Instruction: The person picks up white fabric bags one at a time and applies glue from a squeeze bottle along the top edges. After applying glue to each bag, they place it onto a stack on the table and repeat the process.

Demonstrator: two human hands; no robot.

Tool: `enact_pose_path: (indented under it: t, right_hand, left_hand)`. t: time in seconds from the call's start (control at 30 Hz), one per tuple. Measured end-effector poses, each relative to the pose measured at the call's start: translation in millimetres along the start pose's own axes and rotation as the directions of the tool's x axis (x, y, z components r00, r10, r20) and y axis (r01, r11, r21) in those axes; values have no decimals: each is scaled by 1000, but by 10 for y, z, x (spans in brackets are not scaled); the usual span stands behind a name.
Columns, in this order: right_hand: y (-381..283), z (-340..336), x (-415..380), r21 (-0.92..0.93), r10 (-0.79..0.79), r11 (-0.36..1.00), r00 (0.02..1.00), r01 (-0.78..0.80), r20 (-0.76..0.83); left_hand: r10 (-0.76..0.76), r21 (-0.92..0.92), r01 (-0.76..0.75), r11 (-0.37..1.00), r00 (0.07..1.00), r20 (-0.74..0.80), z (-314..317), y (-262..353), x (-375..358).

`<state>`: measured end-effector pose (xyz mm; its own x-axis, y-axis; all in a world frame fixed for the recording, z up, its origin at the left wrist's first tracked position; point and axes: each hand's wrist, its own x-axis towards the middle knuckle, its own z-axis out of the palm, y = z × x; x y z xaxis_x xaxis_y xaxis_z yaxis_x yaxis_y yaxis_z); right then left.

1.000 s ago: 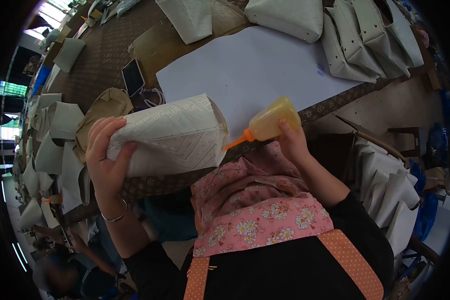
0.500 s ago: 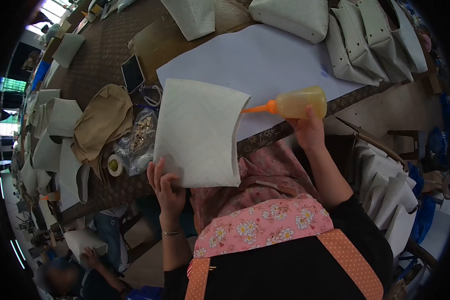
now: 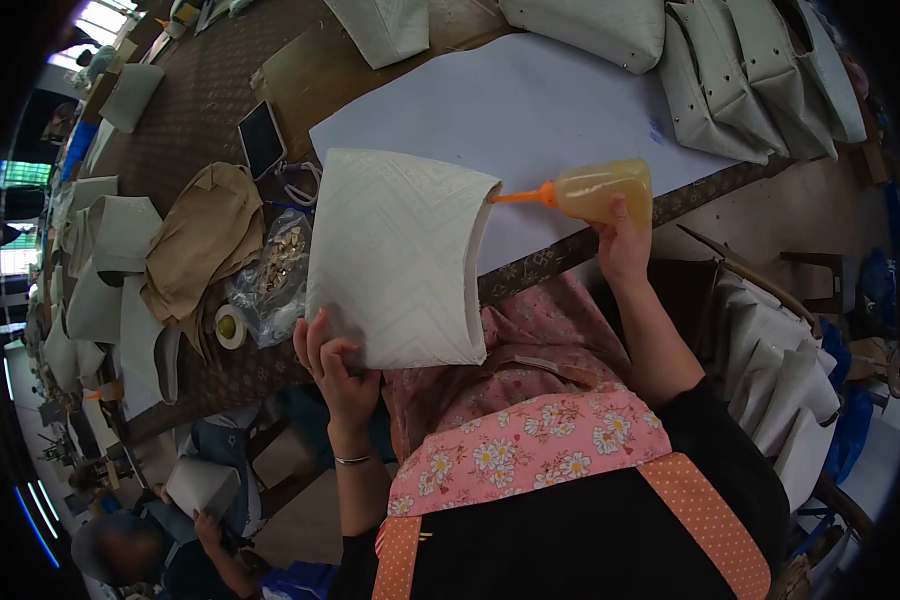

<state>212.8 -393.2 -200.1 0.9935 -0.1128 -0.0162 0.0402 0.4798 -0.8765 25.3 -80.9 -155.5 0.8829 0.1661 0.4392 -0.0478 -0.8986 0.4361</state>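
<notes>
An off-white, embossed, open-ended bag piece (image 3: 400, 260) is held by the left grip (image 3: 348, 392), with a translucent squeeze bottle of yellowish liquid (image 3: 595, 190) clasped in the right grip (image 3: 625, 245).
The bag piece is seen over the near edge of the brown patterned surface (image 3: 205, 388), overlapping a white sheet (image 3: 570, 100); whether it is supported there cannot be told. It looks light and flexible, best taken by its lower left corner, clear of the open rim. The bottle seems soft-walled, best held around its body, its orange nozzle (image 3: 525, 197) being at the rim's upper corner.
</notes>
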Motion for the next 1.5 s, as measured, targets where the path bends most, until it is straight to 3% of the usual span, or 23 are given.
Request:
enact_pose_path:
  t: [0.5,0.67,1.0,1.1,1.17,1.2,1.27,1.3,1.33,1.37,1.43,1.5]
  right_hand:
    - [-57,109,-162,-95,316,946,947,-309,66]
    - [-69,35,-242,-66,418,908,891,-413,177]
    - [-273,-28,-487,-99,570,819,785,-565,242]
    - [-248,-102,-568,-100,597,800,766,-592,239]
    - [-252,-119,-608,-69,593,799,762,-598,259]
    - [-253,-128,-612,-68,590,801,765,-595,258]
    - [-251,-136,-625,-38,555,821,782,-569,281]
    - [-253,-147,-634,-35,552,823,784,-567,286]
    - [-259,-165,-635,-33,559,816,774,-577,298]
    - [-259,-170,-632,-29,563,810,764,-585,314]
    - [-241,-161,-643,-6,528,830,784,-557,328]
    - [-238,-129,-652,20,487,851,804,-524,341]
  left_hand:
    - [-1,17,1,1000,1000,-22,14,16,10]
    - [1,18,-1,1000,1000,-27,22,9,5]
    - [-3,18,3,1000,1000,-25,21,12,-5]
    - [-3,35,3,999,1000,5,-83,97,79]
    - [41,77,-58,995,976,214,-290,218,249]
    - [45,74,-62,995,976,213,-393,180,343]
    - [73,-221,25,975,903,424,-568,-18,560]
    - [75,-218,21,976,904,421,-541,-85,668]
    - [-108,-439,305,845,902,418,-474,-163,833]
    - [-274,-618,520,590,849,452,-393,-234,1019]
    - [-254,-591,491,641,861,440,-57,-437,1392]
    - [-178,-445,436,782,841,511,331,-671,1655]
